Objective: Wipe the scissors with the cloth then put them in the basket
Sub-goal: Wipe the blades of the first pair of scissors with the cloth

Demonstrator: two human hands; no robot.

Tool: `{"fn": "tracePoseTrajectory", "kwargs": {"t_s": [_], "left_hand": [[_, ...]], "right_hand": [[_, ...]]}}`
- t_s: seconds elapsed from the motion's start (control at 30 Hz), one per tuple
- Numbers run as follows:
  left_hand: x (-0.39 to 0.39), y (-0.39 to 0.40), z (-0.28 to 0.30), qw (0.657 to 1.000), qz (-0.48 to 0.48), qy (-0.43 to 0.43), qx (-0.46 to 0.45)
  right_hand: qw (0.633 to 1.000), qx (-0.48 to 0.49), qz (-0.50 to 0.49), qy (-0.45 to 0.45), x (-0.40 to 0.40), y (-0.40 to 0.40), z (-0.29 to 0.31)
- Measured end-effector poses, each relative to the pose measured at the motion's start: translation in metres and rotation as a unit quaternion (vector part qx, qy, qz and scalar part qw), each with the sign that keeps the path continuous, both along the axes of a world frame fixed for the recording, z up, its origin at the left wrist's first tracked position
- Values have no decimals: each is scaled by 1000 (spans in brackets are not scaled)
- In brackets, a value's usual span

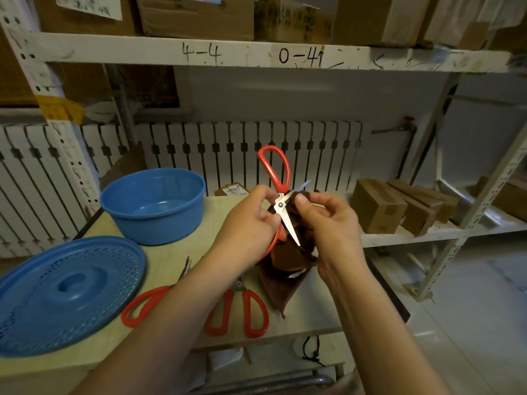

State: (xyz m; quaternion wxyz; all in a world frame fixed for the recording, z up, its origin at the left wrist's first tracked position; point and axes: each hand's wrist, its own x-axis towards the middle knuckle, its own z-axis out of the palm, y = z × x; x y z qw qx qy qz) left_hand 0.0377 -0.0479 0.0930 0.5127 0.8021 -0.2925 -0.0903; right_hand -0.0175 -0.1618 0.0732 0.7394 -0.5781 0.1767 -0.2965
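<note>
My left hand (248,223) grips a pair of red-handled scissors (278,192) by the lower handle, blades spread, above the table. One blade points down, the other goes up right into the brown cloth (285,260). My right hand (328,220) pinches that cloth around the upper blade; the rest of the cloth hangs down to the table. The blue basket (154,206) stands empty at the table's far left. Two more red-handled scissors lie on the table, one (148,300) under my left forearm, one (242,312) near the front edge.
A blue perforated lid (65,295) lies at the table's front left. The light wooden table (176,252) stands before a white radiator (228,155). Metal shelving (427,232) to the right holds cardboard boxes (379,206). A shelf beam marked with numbers runs overhead.
</note>
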Motion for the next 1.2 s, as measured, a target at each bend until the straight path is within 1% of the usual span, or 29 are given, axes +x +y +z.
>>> {"fn": "tracePoseTrajectory", "kwargs": {"t_s": [0.1,0.3,0.4,0.47,0.6,0.9,1.1,1.2], "left_hand": [[-1,-2,-2,1000,11,-16,3],[-2,-5,-10,995,14,-88,47],[-3,-4,-9,991,0,-122,63],[-3,-3,-6,989,-10,-130,74],[-1,0,-3,990,-27,-115,74],[6,10,-4,993,-75,-69,58],[8,13,-2,993,-79,-52,64],[8,16,4,993,-94,-14,64]], "right_hand": [[998,26,50,-7,-3,1,1],[991,104,77,-20,0,-1,-2],[989,125,68,-31,2,-1,2],[989,132,50,-42,2,0,4],[991,121,33,-46,2,1,4],[986,159,-3,-47,2,-4,4],[985,164,-9,-43,4,-6,5],[984,176,-10,-40,5,-7,2]]}}
